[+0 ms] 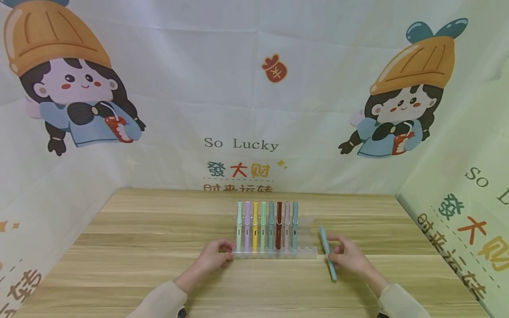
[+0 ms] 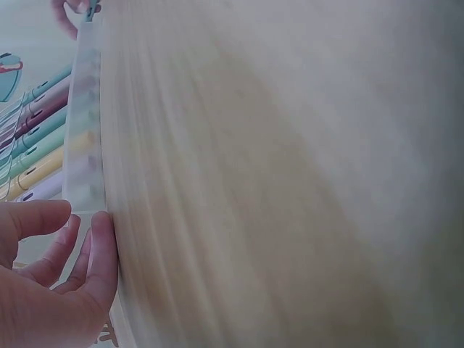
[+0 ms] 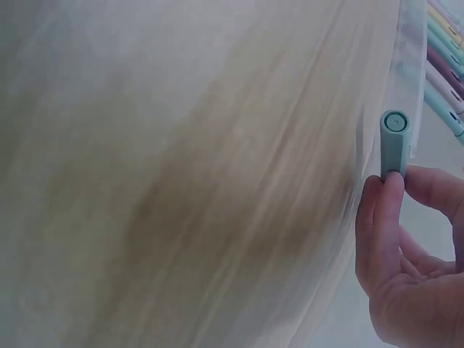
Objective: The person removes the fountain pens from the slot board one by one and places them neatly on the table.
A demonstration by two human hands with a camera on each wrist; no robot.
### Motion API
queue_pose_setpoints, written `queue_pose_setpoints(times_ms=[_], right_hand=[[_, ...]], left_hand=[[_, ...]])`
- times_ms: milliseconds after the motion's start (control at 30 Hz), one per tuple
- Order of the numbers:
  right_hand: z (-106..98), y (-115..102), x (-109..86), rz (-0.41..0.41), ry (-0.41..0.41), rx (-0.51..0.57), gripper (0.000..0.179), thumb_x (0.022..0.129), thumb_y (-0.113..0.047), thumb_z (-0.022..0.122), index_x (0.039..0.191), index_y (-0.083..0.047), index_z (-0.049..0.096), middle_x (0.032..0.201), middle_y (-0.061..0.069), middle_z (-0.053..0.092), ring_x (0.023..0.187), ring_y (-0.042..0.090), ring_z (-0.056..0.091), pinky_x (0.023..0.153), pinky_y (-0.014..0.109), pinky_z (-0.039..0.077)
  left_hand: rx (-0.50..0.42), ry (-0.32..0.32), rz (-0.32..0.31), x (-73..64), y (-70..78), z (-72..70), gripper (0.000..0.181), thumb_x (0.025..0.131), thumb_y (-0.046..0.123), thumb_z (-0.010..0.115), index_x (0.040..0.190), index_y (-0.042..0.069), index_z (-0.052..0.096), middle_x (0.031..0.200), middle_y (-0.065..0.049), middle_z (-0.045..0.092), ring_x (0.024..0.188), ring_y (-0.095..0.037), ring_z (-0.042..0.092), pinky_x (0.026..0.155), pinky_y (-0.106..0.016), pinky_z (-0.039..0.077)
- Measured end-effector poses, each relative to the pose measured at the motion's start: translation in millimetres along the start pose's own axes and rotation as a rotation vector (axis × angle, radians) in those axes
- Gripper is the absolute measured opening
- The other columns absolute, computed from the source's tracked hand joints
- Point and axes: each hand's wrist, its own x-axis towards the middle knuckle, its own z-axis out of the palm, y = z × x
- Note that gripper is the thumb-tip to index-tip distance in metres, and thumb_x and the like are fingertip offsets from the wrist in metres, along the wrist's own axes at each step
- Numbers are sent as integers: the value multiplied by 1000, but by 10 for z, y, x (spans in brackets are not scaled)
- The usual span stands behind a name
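Observation:
A clear pen rack [image 1: 274, 253] holds a row of several capped pens [image 1: 279, 225] in pale green, lilac, yellow, mint, teal, dark red and mauve. My left hand [image 1: 216, 255] grips the rack's left end; in the left wrist view the thumb and fingers [image 2: 104, 250] meet at its corner. To the right of the rack, my right hand [image 1: 347, 255] pinches a light blue-green pen [image 1: 328, 256] between thumb and fingers, its cap end pointing away. The right wrist view shows this pen's round end [image 3: 395, 122] toward the camera.
The wooden table [image 1: 139, 238] reaches back to a printed cloth backdrop [image 1: 179, 110], which also rises on both sides. At the rack's right end, the front ledge [image 1: 308, 251] has notches without pens.

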Motion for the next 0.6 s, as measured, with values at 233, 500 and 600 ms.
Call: queue_pose_setpoints(times_ms=[233,500,600], right_hand=[[26,25,4,78,29,-57,50,73,2,64,117,11,43,71,9,55,59,17,55,51,30,51],[55,-49,-3,121,63,-179,48,72,3,64,115,9,46,69,8,52,51,17,53,46,27,49],[67,-70,-1,130,71,-201,48,71,3,64,116,9,45,68,8,51,50,17,52,45,27,48]], left_hand=[[7,1,2,7,-3,1,19,78,-9,54,97,-11,53,82,-11,55,67,-18,54,58,-31,50],[9,0,-1,-1,6,-1,19,78,-9,55,97,-11,53,83,-11,55,68,-19,54,58,-31,51],[9,4,-6,-7,16,-1,19,78,-9,55,97,-11,53,82,-11,55,68,-19,54,58,-32,51]])
